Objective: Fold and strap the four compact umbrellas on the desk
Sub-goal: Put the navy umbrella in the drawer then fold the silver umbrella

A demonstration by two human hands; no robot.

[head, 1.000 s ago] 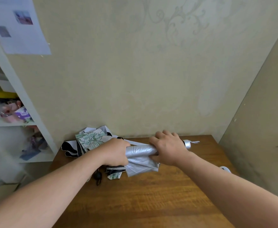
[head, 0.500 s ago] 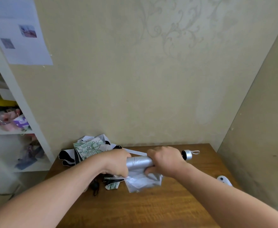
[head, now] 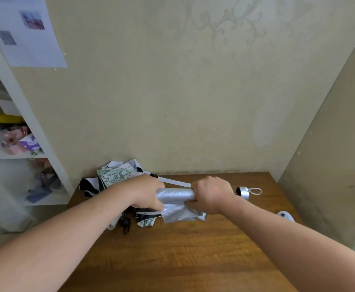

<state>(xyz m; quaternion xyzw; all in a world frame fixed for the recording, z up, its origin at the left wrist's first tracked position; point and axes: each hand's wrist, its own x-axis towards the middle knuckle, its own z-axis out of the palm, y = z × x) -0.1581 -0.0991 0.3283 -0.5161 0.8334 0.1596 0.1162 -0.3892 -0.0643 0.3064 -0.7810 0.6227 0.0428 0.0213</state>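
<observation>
A silver compact umbrella (head: pixel 177 193) is held level above the wooden desk (head: pixel 185 253). My left hand (head: pixel 146 192) grips its left end, and my right hand (head: pixel 211 194) grips it further right, near the handle. The silver handle cap (head: pixel 242 192) with its white loop pokes out to the right. Loose silver canopy hangs below the rolled part. Behind my left arm lies a heap of unfolded umbrellas (head: pixel 115 175), one white with a green floral print, another black and white. A white strap (head: pixel 175 182) runs behind the silver umbrella.
A white shelf unit (head: pixel 25 127) with clutter stands left of the desk. Walls close the desk in at the back and right. A small white object (head: pixel 286 216) lies at the desk's right edge. A black handle (head: pixel 125 224) lies under my left forearm.
My right hand has slid left along the silver umbrella, so more of the handle shows. The camera view has tilted, putting the desk lower in the frame.
</observation>
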